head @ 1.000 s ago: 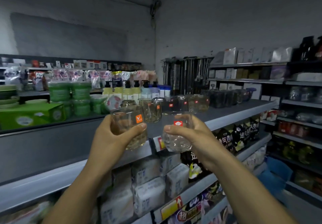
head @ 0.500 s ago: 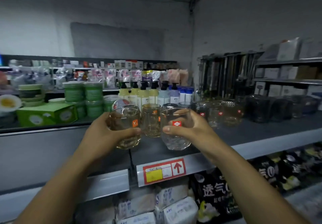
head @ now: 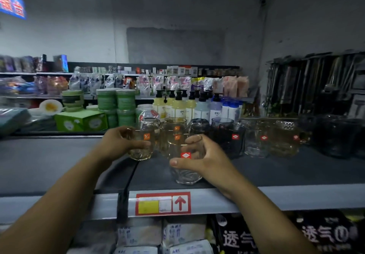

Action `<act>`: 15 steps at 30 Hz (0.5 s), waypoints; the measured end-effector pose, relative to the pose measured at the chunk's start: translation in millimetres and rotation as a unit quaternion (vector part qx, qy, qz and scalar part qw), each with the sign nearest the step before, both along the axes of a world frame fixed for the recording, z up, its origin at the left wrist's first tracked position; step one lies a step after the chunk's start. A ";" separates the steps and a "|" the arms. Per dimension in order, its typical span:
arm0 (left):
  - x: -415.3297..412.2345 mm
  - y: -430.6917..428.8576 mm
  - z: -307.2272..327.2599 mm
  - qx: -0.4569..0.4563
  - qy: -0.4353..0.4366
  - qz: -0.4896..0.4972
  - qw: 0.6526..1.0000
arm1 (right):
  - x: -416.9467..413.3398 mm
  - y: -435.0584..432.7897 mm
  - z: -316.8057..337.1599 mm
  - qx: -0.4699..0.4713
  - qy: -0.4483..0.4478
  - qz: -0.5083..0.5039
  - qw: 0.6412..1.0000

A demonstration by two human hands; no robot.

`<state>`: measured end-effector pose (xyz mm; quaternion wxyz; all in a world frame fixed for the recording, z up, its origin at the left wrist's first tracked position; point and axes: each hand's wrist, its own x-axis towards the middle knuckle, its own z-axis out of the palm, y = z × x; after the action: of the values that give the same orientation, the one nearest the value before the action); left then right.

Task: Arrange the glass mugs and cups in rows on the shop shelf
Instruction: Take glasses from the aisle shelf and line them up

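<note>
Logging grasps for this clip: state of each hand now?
Left hand: holding the orange-label glass.
Right hand: holding the red-label glass.

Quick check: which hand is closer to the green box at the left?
Left. The left hand, gripping an orange-labelled glass, is just right of and in front of the green box; the right hand, holding a red-labelled glass, is farther right, near the shelf front edge.

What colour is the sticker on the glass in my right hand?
Red and white sticker, head view.
</note>
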<state>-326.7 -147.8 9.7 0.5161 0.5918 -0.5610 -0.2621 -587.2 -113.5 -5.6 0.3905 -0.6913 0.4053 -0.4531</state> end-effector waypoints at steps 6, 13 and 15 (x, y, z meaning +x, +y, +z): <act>3.3 -8.8 -10.0 -0.008 0.041 -0.015 0.999 | -1.8 -3.1 -4.7 0.001 -0.004 -0.002 1.000; 0.5 -8.3 -13.8 -0.013 0.033 -0.020 0.999 | -4.4 -1.8 -3.8 0.007 0.006 0.015 1.000; 4.6 -7.9 -14.8 0.005 0.037 -0.028 0.999 | -4.9 -2.5 -3.7 0.010 0.009 0.018 1.000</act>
<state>-322.1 -155.7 -5.1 0.5263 0.5684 -0.5563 -0.3008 -592.1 -116.0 -9.3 0.4018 -0.6985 0.4008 -0.4359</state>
